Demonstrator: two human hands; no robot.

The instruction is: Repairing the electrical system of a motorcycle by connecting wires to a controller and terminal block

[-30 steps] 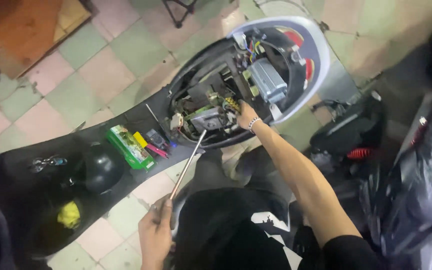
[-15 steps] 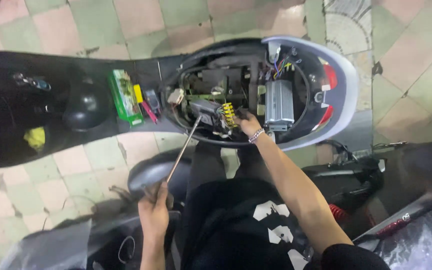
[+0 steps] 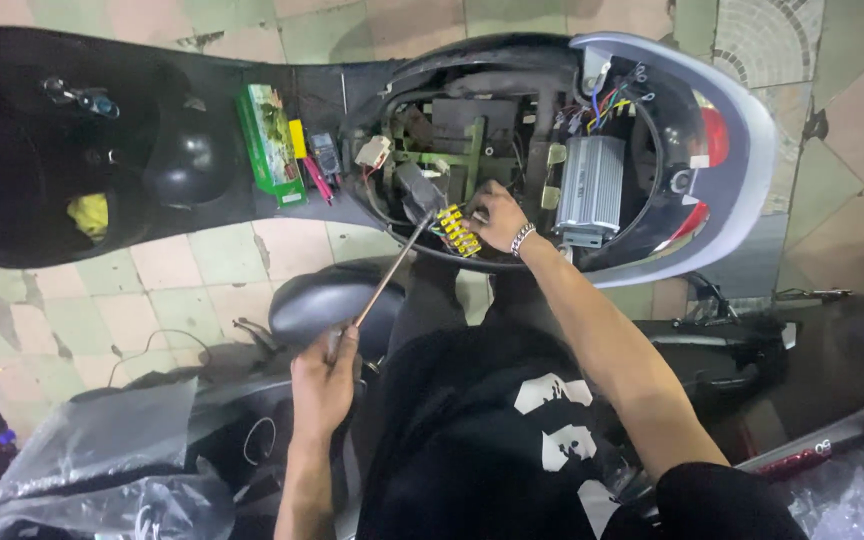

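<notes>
My left hand (image 3: 323, 382) grips the handle of a long screwdriver (image 3: 389, 275), whose thin shaft slants up to the right into the open body of a scooter (image 3: 742, 150). The tip meets a yellow terminal block (image 3: 458, 230). My right hand (image 3: 497, 215), a bracelet on its wrist, holds that block at the edge of the opening. Coloured wires, a green metal bracket and a ribbed silver controller box (image 3: 587, 183) fill the compartment beyond it.
On the black scooter panel to the left lie a green box (image 3: 270, 143), a yellow-and-red tool (image 3: 304, 160), keys (image 3: 77, 97), a black dome (image 3: 187, 160) and a yellow rag (image 3: 89, 213). A black seat (image 3: 327, 300) sits below; plastic wrap (image 3: 102, 450) lies lower left.
The view has shifted so the scooter sits higher and larger in frame. My right hand has stayed on the yellow block and the screwdriver has stayed pointed at it.
</notes>
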